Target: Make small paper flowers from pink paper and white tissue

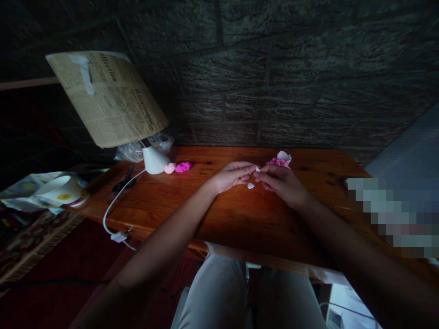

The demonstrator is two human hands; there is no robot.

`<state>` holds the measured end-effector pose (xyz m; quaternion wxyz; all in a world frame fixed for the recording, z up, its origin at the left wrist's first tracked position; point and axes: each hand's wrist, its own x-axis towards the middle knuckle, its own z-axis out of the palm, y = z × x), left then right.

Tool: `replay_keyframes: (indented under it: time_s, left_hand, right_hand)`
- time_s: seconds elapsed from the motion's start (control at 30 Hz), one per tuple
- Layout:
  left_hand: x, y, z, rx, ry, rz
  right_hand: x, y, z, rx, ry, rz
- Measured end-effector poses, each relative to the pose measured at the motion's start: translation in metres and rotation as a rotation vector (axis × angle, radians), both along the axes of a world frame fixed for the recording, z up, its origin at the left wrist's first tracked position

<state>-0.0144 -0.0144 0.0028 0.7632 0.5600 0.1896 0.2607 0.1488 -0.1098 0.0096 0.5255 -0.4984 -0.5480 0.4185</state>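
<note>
My left hand [230, 177] and my right hand [284, 183] meet above the wooden table [185, 201]. Between their fingertips they pinch a small white piece of clay [257, 169]. Just below it, a flattened white clay lump [251, 186] lies on the tabletop. Beyond my right hand sits a pink ruffled flower-like shape [278, 161] with a white petal-like piece [284, 156] standing at its back; my fingers partly hide it. Left of my hands, a pale pink clay lump [170, 168] and a bright pink clay lump [183, 167] rest side by side.
A lamp with a newspaper-covered shade [109, 98] stands at the back left, its white cord [107, 212] running over the front edge. Dark scissors [125, 180] lie beside it. A white paper cup [63, 191] is at the far left. A stone-block wall [240, 77] rises behind.
</note>
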Motion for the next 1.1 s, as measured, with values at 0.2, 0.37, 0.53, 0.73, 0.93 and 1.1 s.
replay_keyframes:
  time_s: [0.2, 0.37, 0.53, 0.73, 0.93, 1.1]
  left_hand:
    - [0.000, 0.004, -0.003, 0.035, 0.075, 0.027]
    - [0.001, 0.004, -0.005, 0.077, 0.075, 0.022]
    - [0.002, 0.005, -0.007, 0.186, 0.101, 0.011]
    - [0.003, 0.005, -0.007, 0.282, 0.063, 0.082]
    - [0.002, 0.003, -0.002, 0.212, 0.023, 0.124]
    - [0.001, 0.001, 0.001, 0.150, 0.034, 0.108]
  right_hand:
    - [0.000, 0.000, 0.000, 0.042, -0.092, -0.037]
    - [0.002, -0.001, 0.000, 0.072, -0.199, -0.011]
    - [0.004, 0.001, -0.008, 0.083, -0.213, -0.040]
    - [0.001, 0.002, -0.008, 0.072, -0.185, -0.066]
    - [0.001, -0.003, 0.002, 0.070, -0.178, -0.016]
    - [0.001, -0.002, 0.002, 0.057, -0.161, -0.010]
